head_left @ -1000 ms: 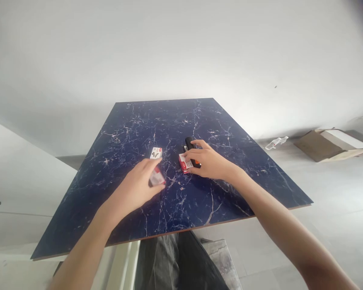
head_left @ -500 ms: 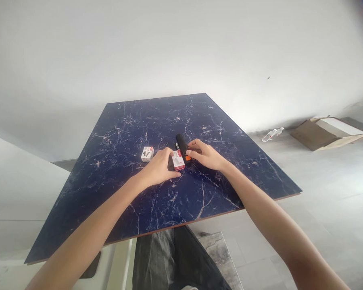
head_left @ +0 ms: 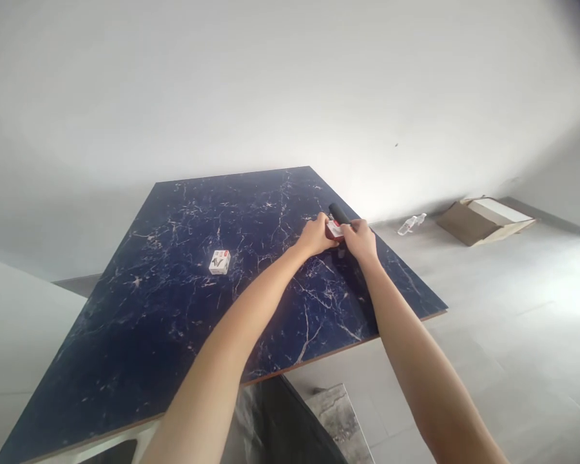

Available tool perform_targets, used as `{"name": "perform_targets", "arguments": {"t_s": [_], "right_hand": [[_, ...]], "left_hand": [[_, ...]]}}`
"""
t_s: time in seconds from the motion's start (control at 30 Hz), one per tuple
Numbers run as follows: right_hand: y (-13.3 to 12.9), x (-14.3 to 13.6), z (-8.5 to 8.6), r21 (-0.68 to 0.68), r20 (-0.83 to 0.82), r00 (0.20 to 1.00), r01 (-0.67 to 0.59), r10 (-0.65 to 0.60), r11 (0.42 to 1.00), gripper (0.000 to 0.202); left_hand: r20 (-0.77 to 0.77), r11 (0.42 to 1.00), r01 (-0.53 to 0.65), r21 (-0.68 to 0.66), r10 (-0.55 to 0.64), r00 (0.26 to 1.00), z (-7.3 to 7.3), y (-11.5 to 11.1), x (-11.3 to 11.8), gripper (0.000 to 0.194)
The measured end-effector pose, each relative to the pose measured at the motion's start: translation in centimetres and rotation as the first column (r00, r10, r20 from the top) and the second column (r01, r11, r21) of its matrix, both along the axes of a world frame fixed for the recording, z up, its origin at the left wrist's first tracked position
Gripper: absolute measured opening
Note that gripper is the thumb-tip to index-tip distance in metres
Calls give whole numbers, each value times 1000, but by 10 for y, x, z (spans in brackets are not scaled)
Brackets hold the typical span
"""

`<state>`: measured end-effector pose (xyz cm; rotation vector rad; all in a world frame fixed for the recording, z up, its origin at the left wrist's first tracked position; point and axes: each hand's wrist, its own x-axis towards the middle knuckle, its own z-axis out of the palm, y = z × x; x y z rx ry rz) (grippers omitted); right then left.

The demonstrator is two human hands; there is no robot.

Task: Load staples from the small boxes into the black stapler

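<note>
My left hand (head_left: 316,236) is closed on the left side of a small red and white box (head_left: 335,229), toward the right part of the blue marbled table (head_left: 174,322). Against the box's right side, my right hand (head_left: 360,240) is closed too, with its thumb near the box and the fingers by a black cylindrical object (head_left: 338,213). The lower part of that black object is hidden behind the box and fingers. A small white box (head_left: 219,262) with a dark picture on top rests on the table, left of both hands.
On the grey floor to the right lie clear plastic bottles (head_left: 412,223) and an open cardboard box (head_left: 483,220). A pale wall (head_left: 222,84) stands behind the table. Below the front edge is a grey marbled slab (head_left: 342,422).
Both hands have moved right across the table, carrying the red and white box and the black object. The white box stayed on the table. The camera view has shifted.
</note>
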<state>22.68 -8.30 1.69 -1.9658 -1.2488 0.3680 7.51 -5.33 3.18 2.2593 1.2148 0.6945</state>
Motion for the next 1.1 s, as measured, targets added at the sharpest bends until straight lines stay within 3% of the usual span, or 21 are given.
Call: {"name": "perform_targets", "arguments": {"t_s": [0.07, 0.13, 0.23, 0.3, 0.4, 0.47, 0.53, 0.6, 0.7, 0.97, 1.03, 1.1], "right_hand": [[1, 4, -3, 7, -24, 1000, 19, -19, 1000, 49], [1, 0, -4, 20, -25, 1000, 4, -4, 1000, 56], [1, -13, -2, 45, 1, 999, -32, 32, 998, 75], [2, -20, 1, 24, 31, 999, -41, 40, 999, 88], [4, -25, 5, -44, 79, 995, -52, 55, 998, 104], [4, -25, 4, -61, 125, 989, -77, 85, 995, 109], [1, -25, 2, -50, 179, 978, -103, 110, 993, 106], [-3, -25, 0, -32, 217, 968, -122, 126, 992, 100], [-6, -23, -1, -22, 219, 964, -149, 150, 989, 96], [1, -15, -9, 28, 186, 970, -162, 155, 986, 94], [2, -13, -10, 40, 163, 973, -170, 161, 985, 94], [3, -12, -10, 43, 147, 973, -188, 180, 981, 94]], "left_hand": [[-12, 998, 22, 56, -21, 1000, 1, -3, 7, 77], [-49, 988, 61, 143, -55, 997, 6, -15, -14, 84], [-156, 969, 115, 221, -81, 984, 20, -46, -94, 59], [-214, 973, 4, 229, 46, 976, 30, -68, -164, 49], [-272, 960, -200, 198, 250, 929, 32, -91, -256, 59], [-297, 973, -213, 86, 229, 927, 23, -99, -291, 66], [-274, 974, -217, 71, 229, 934, 12, -101, -299, 58], [-210, 972, -221, 83, 234, 949, 5, -95, -286, 54], [-156, 975, -206, 79, 217, 964, 1, -67, -237, 53], [-21, 960, -253, 122, 258, 966, -8, 33, -50, 35], [8, 964, -236, 122, 236, 972, -13, 45, -21, 32], [28, 977, -174, 125, 172, 985, -17, 52, -7, 35]]}}
